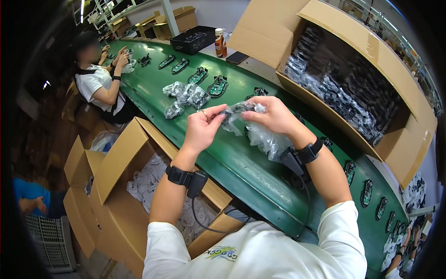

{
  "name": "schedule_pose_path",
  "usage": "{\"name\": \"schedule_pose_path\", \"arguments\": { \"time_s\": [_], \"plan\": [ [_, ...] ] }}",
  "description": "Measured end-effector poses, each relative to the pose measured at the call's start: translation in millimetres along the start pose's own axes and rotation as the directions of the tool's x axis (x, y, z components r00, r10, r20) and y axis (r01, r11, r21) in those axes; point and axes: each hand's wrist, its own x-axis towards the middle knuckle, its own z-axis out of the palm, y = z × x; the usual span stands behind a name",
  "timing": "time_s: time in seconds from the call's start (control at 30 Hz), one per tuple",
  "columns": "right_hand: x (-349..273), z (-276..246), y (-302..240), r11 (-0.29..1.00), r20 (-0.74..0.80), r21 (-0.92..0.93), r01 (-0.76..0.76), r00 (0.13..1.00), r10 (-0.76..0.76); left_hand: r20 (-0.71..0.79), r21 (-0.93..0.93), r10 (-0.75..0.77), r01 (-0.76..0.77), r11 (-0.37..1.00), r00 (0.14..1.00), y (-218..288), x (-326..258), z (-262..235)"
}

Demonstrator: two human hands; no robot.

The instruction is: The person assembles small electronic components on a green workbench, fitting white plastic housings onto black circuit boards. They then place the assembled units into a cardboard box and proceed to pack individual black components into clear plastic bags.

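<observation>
Above the green conveyor belt (pixel 223 160), my left hand (pixel 202 124) and my right hand (pixel 274 115) pinch a crumpled clear plastic bag (pixel 236 111) between them. Something dark shows at the bag, but its shape is hard to make out. Another clear plastic bag (pixel 268 142) hangs or lies just under my right hand. Beyond my left hand, a cluster of bagged parts (pixel 190 94) rests on the belt. Dark housings with green circuit boards, such as this one (pixel 217 86), stand in a row farther back.
A large open carton (pixel 346 123) of bagged dark parts stands along the far side. Near me on the left is an open carton (pixel 118 158) holding pale grey parts. A co-worker (pixel 100 83) handles a bag at the belt. A black bin (pixel 194 41) and a bottle (pixel 220 43) stand behind.
</observation>
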Motion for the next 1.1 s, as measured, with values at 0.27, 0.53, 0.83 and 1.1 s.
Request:
{"name": "schedule_pose_path", "arguments": {
  "time_s": [0.27,0.53,0.83,1.1],
  "plan": [
    [-7,-10,6,0.945,-0.082,-0.325,0.024,0.995,-0.053,0.068,0.204,0.191,-0.201,0.958,0.979,19,1,-2],
    [7,-26,-32,0.927,-0.271,-0.341,0.154,0.928,-0.254,0.152,0.312,0.417,-0.443,0.84,0.896,62,27,-10],
    [-2,-43,-32,0.94,-0.333,-0.335,-0.059,0.941,-0.059,0.227,0.794,0.077,-0.23,0.563,0.971,-40,48,-27],
    [-7,-22,1,0.989,-0.114,-0.128,-0.078,0.991,0.064,0.046,0.197,0.092,-0.099,0.975,0.995,-35,19,-12]
  ]
}}
